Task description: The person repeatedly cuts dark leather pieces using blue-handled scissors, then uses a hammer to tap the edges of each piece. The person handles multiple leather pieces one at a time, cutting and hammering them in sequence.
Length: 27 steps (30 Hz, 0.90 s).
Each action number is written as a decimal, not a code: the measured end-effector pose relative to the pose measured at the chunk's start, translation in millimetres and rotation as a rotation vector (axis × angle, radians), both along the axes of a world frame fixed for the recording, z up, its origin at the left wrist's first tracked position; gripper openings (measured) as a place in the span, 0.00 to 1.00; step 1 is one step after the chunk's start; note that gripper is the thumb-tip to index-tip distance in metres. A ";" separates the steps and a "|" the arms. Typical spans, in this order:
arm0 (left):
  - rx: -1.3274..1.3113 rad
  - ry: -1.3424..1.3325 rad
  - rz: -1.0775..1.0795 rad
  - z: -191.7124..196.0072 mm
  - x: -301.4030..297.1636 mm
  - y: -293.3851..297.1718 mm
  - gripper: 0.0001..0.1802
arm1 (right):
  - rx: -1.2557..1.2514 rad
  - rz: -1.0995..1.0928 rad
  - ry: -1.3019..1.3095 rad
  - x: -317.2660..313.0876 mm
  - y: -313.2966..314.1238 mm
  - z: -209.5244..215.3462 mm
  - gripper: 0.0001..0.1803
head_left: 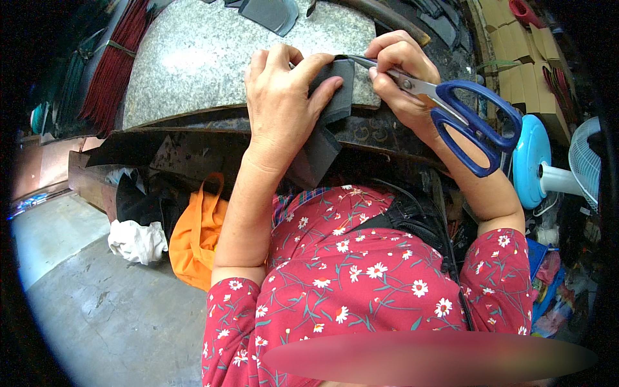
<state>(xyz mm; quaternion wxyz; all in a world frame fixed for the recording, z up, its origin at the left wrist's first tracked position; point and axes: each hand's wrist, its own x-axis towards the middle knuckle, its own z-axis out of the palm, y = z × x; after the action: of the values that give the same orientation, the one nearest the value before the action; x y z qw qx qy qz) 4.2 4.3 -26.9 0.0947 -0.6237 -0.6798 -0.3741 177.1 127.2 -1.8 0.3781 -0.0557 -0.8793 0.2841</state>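
Two hands meet at the near edge of a speckled grey stone surface (213, 58). The left hand (280, 103) pinches a dark grey piece of material (335, 97), thumb on top, holding it against that edge. The right hand (403, 71), just right of the piece, is closed through blue-handled scissors (451, 109), blades touching its top edge. An orange bag (196, 238) lies below the surface.
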 end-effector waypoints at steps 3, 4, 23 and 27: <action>0.007 0.002 -0.002 -0.5 0.4 -0.4 0.17 | 0.005 0.006 -0.019 -1.7 -0.8 -1.5 0.10; 0.009 0.001 -0.003 -0.5 0.5 -0.4 0.17 | 0.017 0.017 -0.021 -1.8 -0.6 -1.9 0.10; 0.021 0.003 -0.013 -2.5 1.3 0.1 0.15 | 0.005 -0.010 0.005 -2.9 0.4 -6.3 0.08; 0.013 -0.001 -0.007 -3.2 1.2 0.4 0.16 | 0.010 0.045 -0.028 -4.2 2.9 -5.1 0.09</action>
<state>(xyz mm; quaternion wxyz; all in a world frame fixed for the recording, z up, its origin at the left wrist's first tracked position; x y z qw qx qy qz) 5.4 4.7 -30.1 0.0970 -0.6252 -0.6752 -0.3792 172.8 130.2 -6.9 0.3597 -0.0380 -0.8869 0.2874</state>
